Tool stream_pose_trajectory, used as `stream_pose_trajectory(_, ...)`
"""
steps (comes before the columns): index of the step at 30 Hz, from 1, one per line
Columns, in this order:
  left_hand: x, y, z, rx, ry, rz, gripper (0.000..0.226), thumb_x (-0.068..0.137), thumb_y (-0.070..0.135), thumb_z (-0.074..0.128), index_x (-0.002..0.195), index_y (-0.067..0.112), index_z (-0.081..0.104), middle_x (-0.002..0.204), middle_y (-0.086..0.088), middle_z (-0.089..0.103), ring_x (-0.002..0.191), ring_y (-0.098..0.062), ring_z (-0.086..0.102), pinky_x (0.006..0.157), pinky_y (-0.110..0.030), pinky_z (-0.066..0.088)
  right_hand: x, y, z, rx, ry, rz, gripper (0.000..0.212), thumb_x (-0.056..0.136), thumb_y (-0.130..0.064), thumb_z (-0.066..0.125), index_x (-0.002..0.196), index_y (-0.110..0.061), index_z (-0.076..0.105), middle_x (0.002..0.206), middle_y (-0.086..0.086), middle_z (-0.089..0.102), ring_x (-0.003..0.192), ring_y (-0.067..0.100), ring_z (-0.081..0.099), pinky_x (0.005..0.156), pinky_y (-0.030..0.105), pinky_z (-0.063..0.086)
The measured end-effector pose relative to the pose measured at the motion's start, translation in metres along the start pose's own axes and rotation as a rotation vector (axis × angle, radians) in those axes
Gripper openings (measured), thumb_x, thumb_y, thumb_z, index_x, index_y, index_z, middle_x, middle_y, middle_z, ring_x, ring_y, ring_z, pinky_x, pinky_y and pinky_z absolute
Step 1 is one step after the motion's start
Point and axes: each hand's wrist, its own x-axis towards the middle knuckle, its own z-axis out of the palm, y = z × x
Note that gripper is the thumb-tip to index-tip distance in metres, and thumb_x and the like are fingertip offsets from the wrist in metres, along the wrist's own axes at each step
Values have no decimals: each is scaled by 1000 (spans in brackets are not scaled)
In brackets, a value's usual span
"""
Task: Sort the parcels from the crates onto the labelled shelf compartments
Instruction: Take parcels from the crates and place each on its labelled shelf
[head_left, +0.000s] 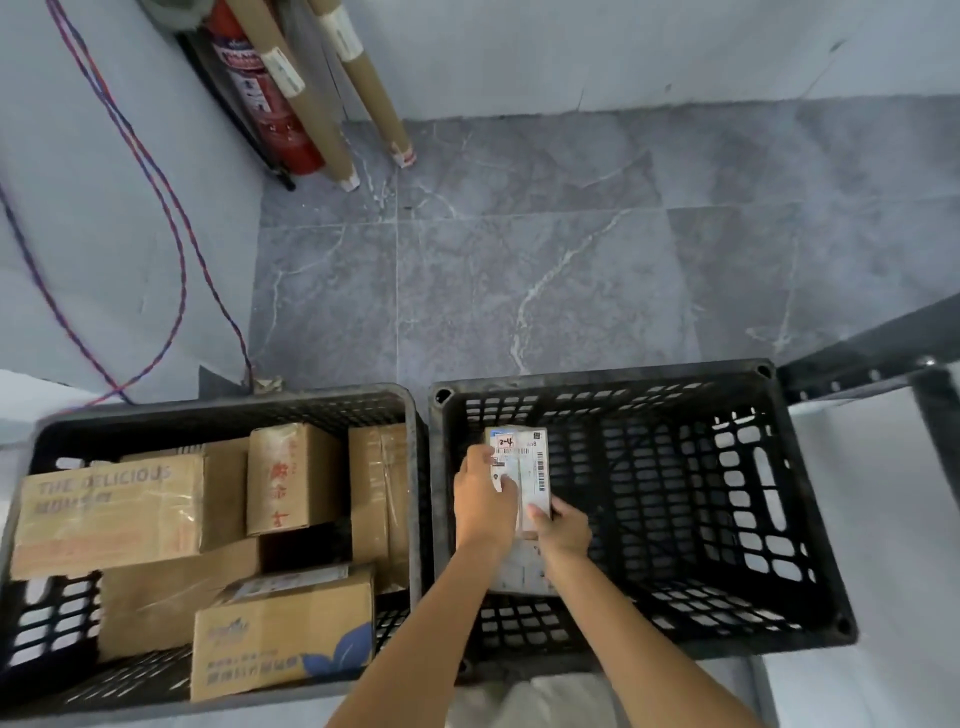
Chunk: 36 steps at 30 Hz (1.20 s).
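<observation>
Small white-labelled rectangular parcel (525, 462) held two-handed: left hand (485, 501) fingers curled over left edge, right hand (563, 527) fingers clamping near end; black plastic lattice crate (727, 378) around fingers, brown cardboard boxes (293, 478) leftward.

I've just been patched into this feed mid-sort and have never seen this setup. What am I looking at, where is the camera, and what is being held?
There is no machine here: a person works bare-handed, and the single picture comes from a camera worn on their head, looking down. On the grey floor stand two black crates. The left crate holds several cardboard boxes. Over the right crate, the left hand and right hand together grip a small white parcel whose label is hand-marked 2-4. A dark metal frame shows at the right edge.
</observation>
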Motion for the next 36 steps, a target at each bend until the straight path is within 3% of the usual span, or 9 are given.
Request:
stream_pose_trajectory(5, -71, 88, -47, -43, -96, -97, 47, 86, 7, 59, 129, 20, 45, 121, 4, 55, 113, -14, 53, 96, -31, 46, -102, -50, -63, 153, -53, -11, 29, 87, 0, 61, 116, -3, 65, 111, 11, 68, 94, 21, 63, 89, 33, 51)
stream_pose_trajectory(10, -149, 203, -114, -71, -163, 21, 59, 87, 1, 55, 139, 23, 40, 132, 2, 53, 120, -15, 52, 99, -37, 47, -219, -141, -128, 129, 23, -206, 22, 86, -7, 64, 107, -8, 70, 104, 10, 71, 87, 17, 64, 83, 29, 51)
stream_pose_trajectory(13, -191, 295, -168, -159, -146, 118, 55, 88, -5, 52, 135, 23, 45, 126, 5, 57, 110, -12, 58, 89, -29, 53, -287, -217, -168, 84, 38, -394, 20, 85, -20, 67, 105, -17, 72, 101, 0, 72, 90, 16, 67, 88, 42, 53)
stream_pose_trajectory(18, -254, 435, -247, -283, -73, 345, 55, 84, -6, 59, 132, 20, 50, 119, 9, 57, 90, -5, 59, 65, -4, 49, -395, -350, -234, 126, 19, -635, 25, 88, -19, 64, 113, -16, 66, 107, -2, 69, 90, 12, 65, 77, 23, 53)
stream_pose_trajectory(20, -277, 475, -269, -330, -68, 431, 57, 82, -10, 60, 130, 19, 51, 122, 4, 58, 83, 2, 60, 68, -11, 53, -429, -385, -256, 174, 22, -714, 30, 88, -17, 64, 118, -16, 65, 108, -1, 69, 89, 12, 65, 71, 16, 51)
stream_pose_trajectory(23, -311, 522, -297, -340, -49, 558, 58, 79, -8, 63, 130, 17, 52, 123, -1, 60, 98, -13, 64, 89, -34, 53, -477, -419, -283, 271, 20, -829, 24, 87, -12, 65, 110, -21, 67, 103, -1, 71, 86, 14, 64, 69, 15, 51)
stream_pose_trajectory(26, -341, 558, -316, -383, -50, 644, 59, 80, -2, 67, 133, 14, 48, 121, 2, 57, 98, -14, 61, 86, -24, 50, -520, -439, -305, 369, -7, -939, 28, 87, -11, 65, 97, -36, 66, 98, -5, 72, 90, 20, 67, 80, 34, 56)
stream_pose_trajectory(28, -358, 575, -324, -453, -60, 660, 57, 81, 4, 69, 133, 13, 47, 121, 4, 57, 105, -13, 60, 83, -20, 50, -543, -450, -318, 437, -4, -982, 31, 86, -8, 65, 98, -36, 66, 98, -2, 72, 89, 20, 67, 77, 33, 56)
stream_pose_trajectory(36, -429, 630, -338, -632, -212, 883, 37, 87, 14, 64, 123, 24, 60, 125, 4, 63, 119, -18, 57, 100, -46, 46, -613, -470, -373, 626, 1, -1141, 37, 83, -14, 70, 116, -31, 65, 110, -2, 70, 107, 20, 64, 90, 40, 54)
